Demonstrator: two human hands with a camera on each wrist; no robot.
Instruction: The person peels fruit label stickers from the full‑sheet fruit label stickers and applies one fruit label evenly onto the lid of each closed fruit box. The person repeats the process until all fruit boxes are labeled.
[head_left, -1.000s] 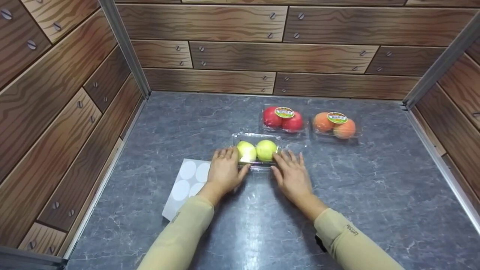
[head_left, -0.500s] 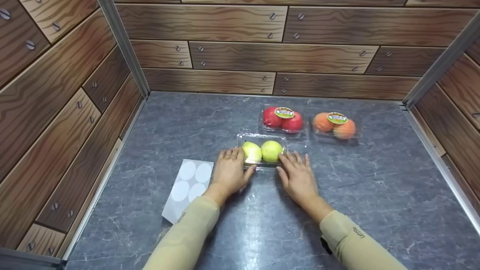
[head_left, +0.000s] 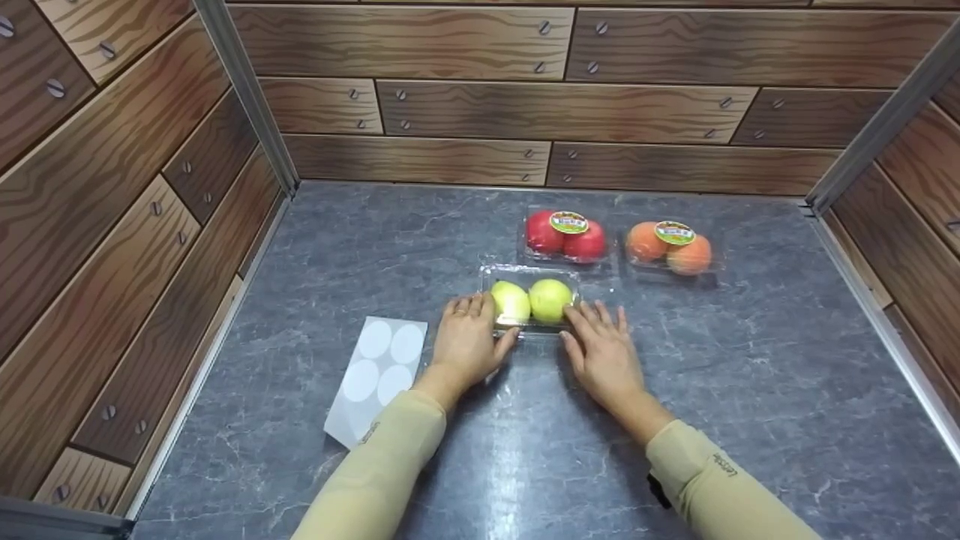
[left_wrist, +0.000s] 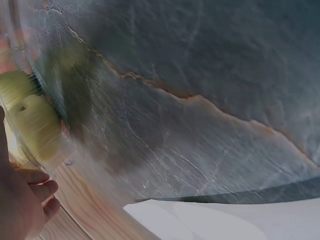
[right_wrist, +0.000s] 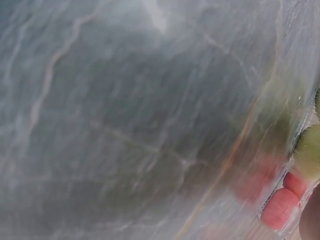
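Note:
A clear plastic fruit box [head_left: 529, 330] with two yellow-green fruits [head_left: 550, 300] lies on the grey marbled table in the head view. My left hand [head_left: 466, 341] rests against its left side, fingers pointing away and thumb along the near edge. On the opposite side, my right hand [head_left: 606, 352] touches the near right corner with fairly straight fingers. The left wrist view shows the fruits [left_wrist: 37, 125] through the clear plastic, beside the left hand [left_wrist: 25, 200]. Only a sliver of the box and a green fruit [right_wrist: 309, 150] shows in the right wrist view.
A white sheet of round stickers [head_left: 375, 375] lies left of my left forearm. Behind the box stand a clear box of red fruits [head_left: 546, 232] and one of orange fruits [head_left: 646, 243], both with oval labels. Wood-patterned walls [head_left: 465, 112] enclose the table.
Both hands have slid a short way to the right, and the box with the yellow-green fruits has moved along between them. The sticker sheet and the two labelled boxes stay put.

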